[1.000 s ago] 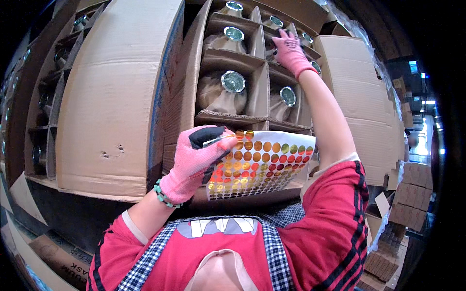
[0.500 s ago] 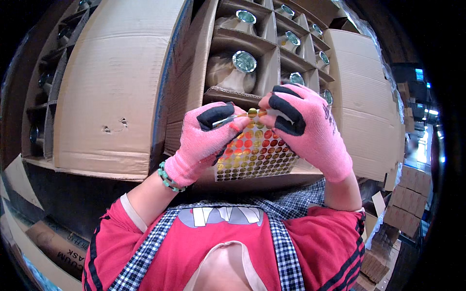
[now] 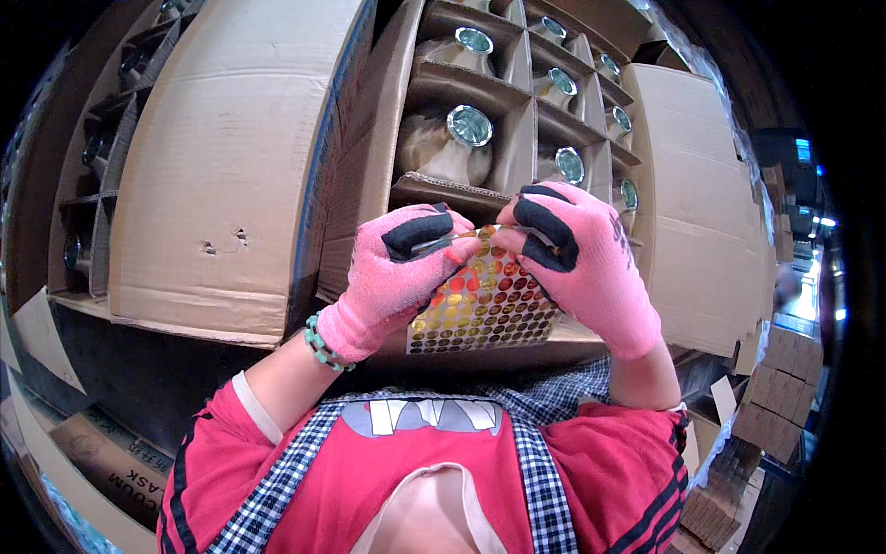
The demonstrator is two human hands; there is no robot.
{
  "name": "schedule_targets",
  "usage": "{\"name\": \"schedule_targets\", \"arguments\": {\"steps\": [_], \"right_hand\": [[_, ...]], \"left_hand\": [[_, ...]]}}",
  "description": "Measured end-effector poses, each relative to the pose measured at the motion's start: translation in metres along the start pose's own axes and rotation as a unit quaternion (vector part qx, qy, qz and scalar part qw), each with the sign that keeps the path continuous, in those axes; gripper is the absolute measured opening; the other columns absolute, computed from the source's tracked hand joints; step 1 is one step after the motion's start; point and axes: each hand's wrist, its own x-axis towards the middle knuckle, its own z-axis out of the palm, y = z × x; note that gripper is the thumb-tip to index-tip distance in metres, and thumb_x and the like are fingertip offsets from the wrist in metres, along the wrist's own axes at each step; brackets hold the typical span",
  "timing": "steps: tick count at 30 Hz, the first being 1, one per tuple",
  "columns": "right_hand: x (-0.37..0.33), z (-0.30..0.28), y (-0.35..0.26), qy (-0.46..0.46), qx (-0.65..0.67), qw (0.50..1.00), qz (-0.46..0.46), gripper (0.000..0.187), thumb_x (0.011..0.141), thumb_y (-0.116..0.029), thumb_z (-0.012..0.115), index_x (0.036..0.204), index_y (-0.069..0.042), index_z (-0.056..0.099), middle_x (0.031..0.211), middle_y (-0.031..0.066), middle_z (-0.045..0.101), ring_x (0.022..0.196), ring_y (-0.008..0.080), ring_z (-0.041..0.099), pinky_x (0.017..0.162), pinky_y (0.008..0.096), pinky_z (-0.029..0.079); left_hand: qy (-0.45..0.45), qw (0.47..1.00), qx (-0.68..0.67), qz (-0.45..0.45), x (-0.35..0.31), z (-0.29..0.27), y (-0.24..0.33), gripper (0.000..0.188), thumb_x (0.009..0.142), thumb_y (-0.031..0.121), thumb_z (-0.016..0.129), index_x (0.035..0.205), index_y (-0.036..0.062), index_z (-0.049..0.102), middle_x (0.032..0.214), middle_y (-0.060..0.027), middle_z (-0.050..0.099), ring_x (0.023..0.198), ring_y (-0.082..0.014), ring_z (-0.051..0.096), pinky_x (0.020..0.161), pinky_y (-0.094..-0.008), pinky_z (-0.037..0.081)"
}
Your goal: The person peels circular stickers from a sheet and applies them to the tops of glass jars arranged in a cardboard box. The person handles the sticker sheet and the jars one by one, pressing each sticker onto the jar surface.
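Observation:
A sheet of round, shiny gold stickers (image 3: 475, 309) hangs in front of me, with red and orange glints across it. My left hand (image 3: 397, 277), in a pink glove with black finger parts, is closed on the sheet's top edge. Gloved the same way, my right hand (image 3: 586, 263) pinches that edge just to the right. The fingertips of both hands nearly meet there, and whether a sticker is lifted off I cannot tell. Just beyond them is a partitioned cardboard box (image 3: 365, 175). A large glass flask (image 3: 469, 126) with a bright round mouth stands in its near-left compartment.
Several more flasks (image 3: 473, 41) fill the other compartments. An opened box flap (image 3: 692, 212) spreads out on the right. On the left, a wide cardboard flap (image 3: 217, 166) lies beside another partitioned box (image 3: 78, 249). Stacked cartons (image 3: 775, 388) stand at far right.
My hands have come closer together at the sheet's top edge, with the right hand moving slightly left and down. The whole view has shifted a little.

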Motion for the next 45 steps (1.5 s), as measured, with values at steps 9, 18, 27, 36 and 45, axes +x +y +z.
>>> {"name": "schedule_targets", "arguments": {"steps": [9,18,27,36,45], "right_hand": [[-0.001,0.001,0.005,0.036,-0.098,0.99,-0.098,0.02,0.063,-0.008,0.063,0.081,-0.007,0.055,0.08,0.0097,0.054,0.078,0.0293,0.053,0.07,0.0382,0.042],[0.04,-0.018,0.023,0.069,0.112,0.989,-0.072,0.013,0.069,-0.002,0.061,0.08,-0.002,0.054,0.091,0.0075,0.059,0.081,0.0178,0.057,0.074,0.03,0.044],[0.212,0.021,0.144,-0.037,-0.289,0.956,-0.038,0.033,0.071,-0.028,0.061,0.094,-0.004,0.061,0.092,0.018,0.059,0.092,0.0327,0.055,0.083,0.038,0.043],[0.231,0.035,0.125,-0.081,-0.465,0.881,-0.002,0.036,0.069,-0.019,0.062,0.103,-0.008,0.055,0.12,0.0167,0.044,0.11,0.0352,0.042,0.092,0.0411,0.036],[0.127,-0.046,0.044,0.085,0.005,0.996,0.006,0.022,0.076,-0.016,0.061,0.094,-0.003,0.06,0.089,0.0041,0.061,0.084,0.0078,0.054,0.078,0.0238,0.042]], "left_hand": [[0.007,0.994,-0.079,-0.074,0.002,0.001,0.007,0.015,0.074,0.013,0.067,0.08,0.0,0.062,0.069,0.002,0.058,0.064,-0.0029,0.051,0.057,-0.0174,0.042],[0.031,0.991,-0.048,-0.124,0.003,-0.004,0.007,0.016,0.072,0.011,0.068,0.083,0.0014,0.062,0.079,-0.0009,0.061,0.073,-0.006,0.055,0.066,-0.0202,0.045],[0.02,0.992,-0.066,-0.109,0.006,0.002,0.006,0.017,0.074,0.017,0.067,0.076,0.0007,0.062,0.068,0.0028,0.057,0.063,-0.0019,0.048,0.056,-0.0171,0.04],[0.018,0.988,-0.08,-0.128,0.004,-0.004,0.009,0.018,0.071,0.014,0.069,0.081,0.0012,0.062,0.075,0.0005,0.06,0.067,-0.0038,0.052,0.061,-0.0185,0.043],[-0.027,0.991,-0.07,-0.113,0.002,-0.004,0.003,0.015,0.073,0.012,0.068,0.08,0.0002,0.061,0.071,0.0004,0.058,0.065,-0.0036,0.051,0.057,-0.0185,0.042]]}}
